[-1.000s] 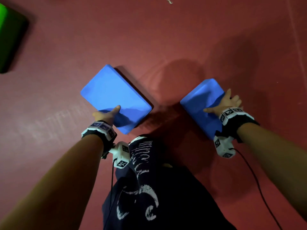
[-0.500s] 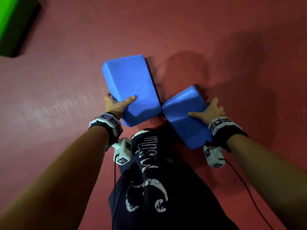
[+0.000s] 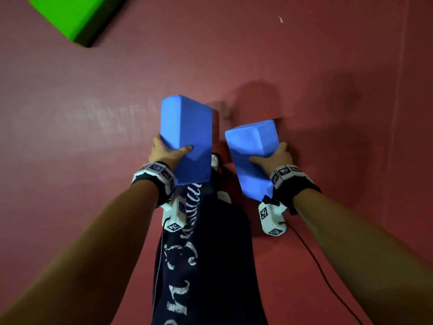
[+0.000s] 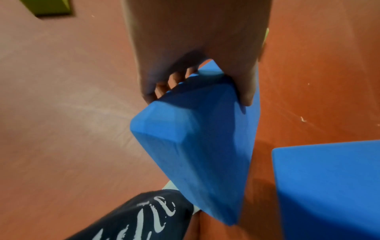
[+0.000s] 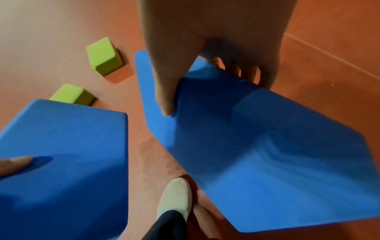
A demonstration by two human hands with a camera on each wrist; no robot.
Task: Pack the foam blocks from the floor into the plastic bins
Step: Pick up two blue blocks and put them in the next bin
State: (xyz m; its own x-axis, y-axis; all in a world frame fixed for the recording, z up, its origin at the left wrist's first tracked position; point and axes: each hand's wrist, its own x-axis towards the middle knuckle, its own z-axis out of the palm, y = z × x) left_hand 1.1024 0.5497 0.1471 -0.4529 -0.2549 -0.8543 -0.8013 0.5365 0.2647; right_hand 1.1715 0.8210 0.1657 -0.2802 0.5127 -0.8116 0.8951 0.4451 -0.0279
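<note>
I carry two blue foam blocks above the red floor. My left hand (image 3: 169, 152) grips the left blue block (image 3: 187, 132) at its near end, thumb across the top face and fingers underneath; the left wrist view shows the same left blue block (image 4: 197, 146) under my left hand (image 4: 195, 84). My right hand (image 3: 273, 158) grips the right blue block (image 3: 251, 156) the same way, and the right wrist view shows that right blue block (image 5: 257, 146) held by my right hand (image 5: 216, 84). The two blocks hang side by side with a small gap. No bin is in view.
A green foam block (image 3: 72, 17) lies on the floor at the far left. The right wrist view shows two green blocks (image 5: 103, 56) (image 5: 72, 94) on the floor beyond the blue ones. My dark trouser leg (image 3: 206, 254) and pale shoe (image 5: 174, 196) are below the blocks.
Both blue blocks have come up off the floor and swung inward, from flat and apart to tilted and close together in front of me. The green block shows further into view.
</note>
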